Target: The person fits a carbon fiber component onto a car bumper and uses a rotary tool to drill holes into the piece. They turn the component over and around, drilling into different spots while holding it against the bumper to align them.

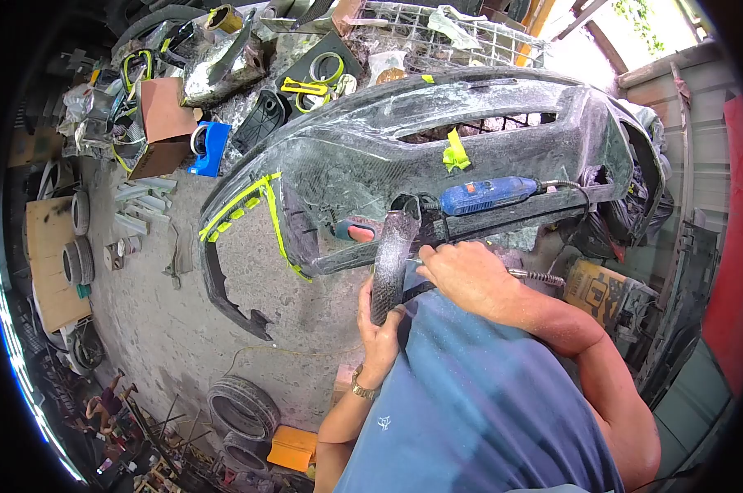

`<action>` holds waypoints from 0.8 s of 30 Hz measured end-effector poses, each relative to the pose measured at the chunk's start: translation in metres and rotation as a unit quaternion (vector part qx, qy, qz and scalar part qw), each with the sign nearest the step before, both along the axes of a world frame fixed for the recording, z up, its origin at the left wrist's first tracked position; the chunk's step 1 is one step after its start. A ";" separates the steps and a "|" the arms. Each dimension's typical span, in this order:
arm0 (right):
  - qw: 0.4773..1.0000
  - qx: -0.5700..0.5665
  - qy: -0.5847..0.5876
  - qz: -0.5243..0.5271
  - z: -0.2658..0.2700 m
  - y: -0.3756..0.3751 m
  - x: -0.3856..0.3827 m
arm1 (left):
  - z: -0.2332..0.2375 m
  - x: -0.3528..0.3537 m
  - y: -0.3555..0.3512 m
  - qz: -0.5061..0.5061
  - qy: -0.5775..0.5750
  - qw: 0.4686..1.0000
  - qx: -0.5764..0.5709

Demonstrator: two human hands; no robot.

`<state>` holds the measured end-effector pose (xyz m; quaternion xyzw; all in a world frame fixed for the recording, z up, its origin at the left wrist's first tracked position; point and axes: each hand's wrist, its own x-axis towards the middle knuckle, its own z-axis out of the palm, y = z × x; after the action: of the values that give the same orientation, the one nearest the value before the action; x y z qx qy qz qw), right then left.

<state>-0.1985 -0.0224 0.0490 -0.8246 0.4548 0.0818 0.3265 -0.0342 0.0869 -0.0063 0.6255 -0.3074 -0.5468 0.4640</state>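
My left hand (378, 338), with a watch at the wrist, is closed around the lower end of a dusty, dark curved carbon-fibre piece (395, 259). The piece stands nearly upright in front of my shirt, its hollow end away from me. Close to its right side, my right hand (468, 275) is closed on a rotary tool handpiece, mostly hidden by the fingers; a ribbed metal spring sleeve (537, 278) sticks out behind it. A blue rotary tool (488, 195) with a cable lies on the big dark car bumper (347, 164) just beyond my hands.
Yellow-green tape (274, 215) marks the bumper's left part. A sanding block or similar small tool (355, 231) lies on it. Boxes, tape rolls and a blue dispenser (210, 149) crowd the back left. Tyres (242, 408) lie on the concrete floor; a cardboard box (597, 290) stands right.
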 end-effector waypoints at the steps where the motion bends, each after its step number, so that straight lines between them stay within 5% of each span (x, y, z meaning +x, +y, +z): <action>1: 1.000 0.000 0.000 0.000 0.000 0.000 0.000 | 0.002 -0.001 -0.001 0.000 0.000 1.000 0.000; 24: 1.000 0.007 -0.021 -0.002 0.001 -0.002 -0.002 | 0.004 0.000 -0.002 -0.006 -0.011 1.000 -0.002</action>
<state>-0.2006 -0.0244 0.0502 -0.8230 0.4489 0.0669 0.3415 -0.0346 0.0849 -0.0026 0.6283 -0.3173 -0.5421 0.4591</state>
